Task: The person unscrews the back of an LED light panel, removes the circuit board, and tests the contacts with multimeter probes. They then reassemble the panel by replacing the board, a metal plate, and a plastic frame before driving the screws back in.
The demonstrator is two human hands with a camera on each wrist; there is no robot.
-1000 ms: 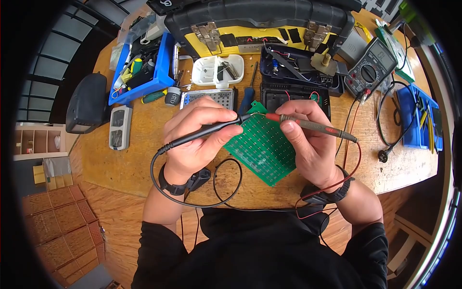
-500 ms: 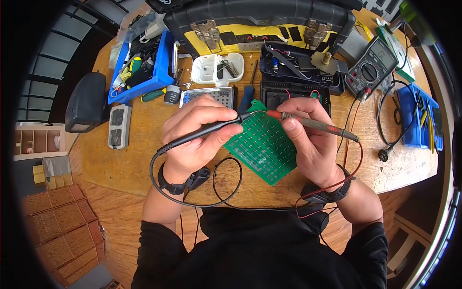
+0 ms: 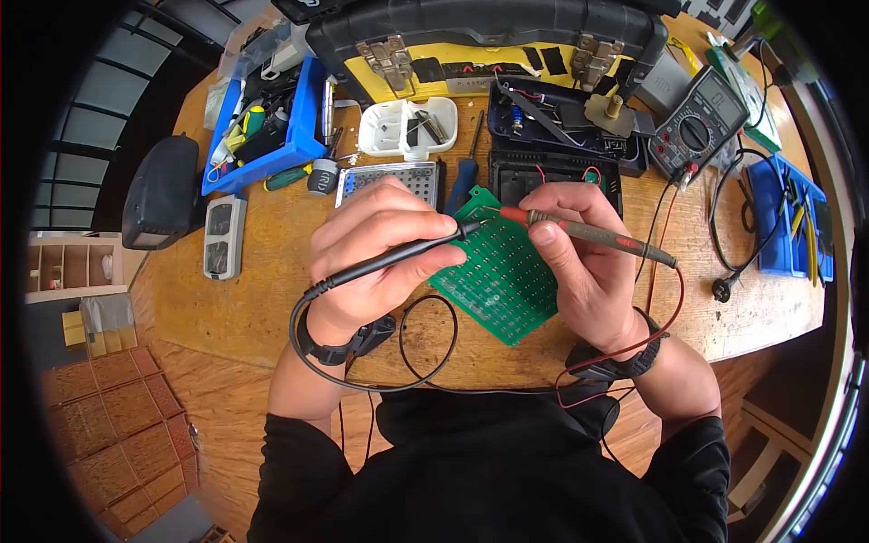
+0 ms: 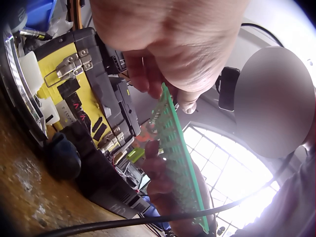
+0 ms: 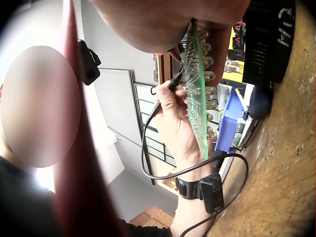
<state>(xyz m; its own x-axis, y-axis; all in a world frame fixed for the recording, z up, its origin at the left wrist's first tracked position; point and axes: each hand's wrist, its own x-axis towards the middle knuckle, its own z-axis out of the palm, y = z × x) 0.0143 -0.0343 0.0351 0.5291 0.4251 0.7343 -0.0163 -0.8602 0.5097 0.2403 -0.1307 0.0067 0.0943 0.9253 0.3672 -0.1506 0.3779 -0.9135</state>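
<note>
My left hand (image 3: 376,249) pinches a black probe (image 3: 389,258) between thumb and fingers, its tip over the upper part of a green circuit board (image 3: 498,281). A red probe (image 3: 602,237) lies in my right hand (image 3: 588,271), pointing left at the board's upper corner; the fingers behind the board are hidden in the head view. The board (image 5: 196,98) hangs tilted above the table in the right wrist view, solder pins on one side and clear rounded parts on the other. Whether either tip touches a pin I cannot tell.
A multimeter (image 3: 699,127) stands at the back right, beside a blue bin (image 3: 786,226). Behind the board are a screwdriver (image 3: 465,176), a bit case (image 3: 389,179), a white tray (image 3: 385,136) and a black toolbox (image 3: 489,27). Another blue bin (image 3: 262,163) sits left; a black cable loops near the table's front edge.
The black probe's tip has moved slightly right and down across the board, with my left thumb and fingers shifting along. My right hand and the red probe have barely moved.
</note>
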